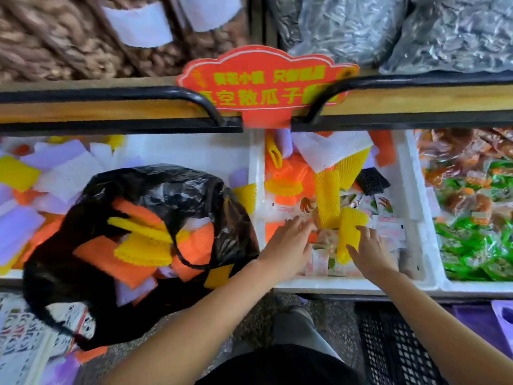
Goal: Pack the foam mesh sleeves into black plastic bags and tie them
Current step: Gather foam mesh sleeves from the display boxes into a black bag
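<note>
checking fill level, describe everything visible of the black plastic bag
The black plastic bag is glossy, crinkled film with loop handles. Untied, its mouth gapes toward the camera, showing orange, yellow and purple foam mesh sleeves inside. It rests on the front edge of the left white foam bin, sagging over it.

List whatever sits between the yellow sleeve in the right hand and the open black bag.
The left hand and its forearm lie across the direct path, and the white box wall divides the bins. The yellow sleeve probably needs lifting over both; the black bag gapes open.
</note>
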### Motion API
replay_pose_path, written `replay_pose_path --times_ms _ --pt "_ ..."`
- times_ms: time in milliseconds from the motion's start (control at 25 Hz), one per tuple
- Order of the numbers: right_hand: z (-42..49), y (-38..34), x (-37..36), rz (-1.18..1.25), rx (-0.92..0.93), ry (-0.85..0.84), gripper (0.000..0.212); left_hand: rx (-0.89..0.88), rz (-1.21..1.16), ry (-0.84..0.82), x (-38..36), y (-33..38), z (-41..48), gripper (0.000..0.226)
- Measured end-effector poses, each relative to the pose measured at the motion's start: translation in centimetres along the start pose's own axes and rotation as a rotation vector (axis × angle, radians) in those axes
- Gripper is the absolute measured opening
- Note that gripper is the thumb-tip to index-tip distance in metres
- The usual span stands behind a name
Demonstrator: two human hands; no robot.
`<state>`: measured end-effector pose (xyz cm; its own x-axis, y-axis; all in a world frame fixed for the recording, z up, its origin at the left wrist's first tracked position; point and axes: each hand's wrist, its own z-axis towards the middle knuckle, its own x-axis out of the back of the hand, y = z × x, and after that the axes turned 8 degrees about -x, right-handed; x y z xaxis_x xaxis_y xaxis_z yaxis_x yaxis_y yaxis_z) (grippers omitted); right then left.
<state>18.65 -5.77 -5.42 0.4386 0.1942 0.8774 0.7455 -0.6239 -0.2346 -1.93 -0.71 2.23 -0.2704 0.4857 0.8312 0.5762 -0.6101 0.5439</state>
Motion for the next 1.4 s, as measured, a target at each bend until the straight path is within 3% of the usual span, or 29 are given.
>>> replay_pose_path --times_ms 120,240,320,560,760,920,1000,1120,1200,1280,1400 --pt "1.6 0.6 -1.5 -0.043 -0.011 -0.120 0.073 0.120 -0.002 -0.143 -2.6 -1.8 3.5 0.038" --pt "2.3 0.1 -2.0 -0.227 -0.002 -0.132 0.081 0.244 -0.010 -0.260 -4.6 -3.9 6.1 0.046" --pt "2.5 0.0 -2.1 -0.263 0.049 -0.132 0.073 0.318 -0.015 -0.286 -5.3 -5.0 7.4 0.051" --pt "4.4 4.5 1.7 -0.072 0.184 -0.179 0.034 0.426 -0.039 -0.313 -7.9 -7.4 9.9 0.058" --pt "5.5 7.2 5.1 0.097 0.051 -0.014 0.026 0.468 0.201 -0.252 -8.5 -8.1 10.0 0.043" --pt "4.4 5.9 5.7 0.295 0.218 0.110 0.027 0.545 -0.291 0.241 -7.2 -4.4 10.2 0.021" --pt "3.3 4.0 4.8 0.355 0.327 0.096 0.027 0.621 -0.598 0.377 -6.3 -1.3 10.8 0.016" --pt "2.0 1.4 2.5 0.368 0.460 0.003 0.028 0.629 -0.896 0.399 -6.1 1.8 11.4 0.037" --pt "1.3 0.5 1.6 0.355 0.528 -0.103 0.041 0.584 -1.037 0.361 -6.1 2.3 11.0 0.069" --pt "1.0 0.4 1.5 0.359 0.632 -0.168 0.055 0.509 -1.135 0.340 -5.3 2.0 9.9 0.086" --pt "1.4 0.2 2.2 0.418 0.736 -0.265 0.055 0.464 -1.108 0.351 -4.5 1.7 8.2 0.064"
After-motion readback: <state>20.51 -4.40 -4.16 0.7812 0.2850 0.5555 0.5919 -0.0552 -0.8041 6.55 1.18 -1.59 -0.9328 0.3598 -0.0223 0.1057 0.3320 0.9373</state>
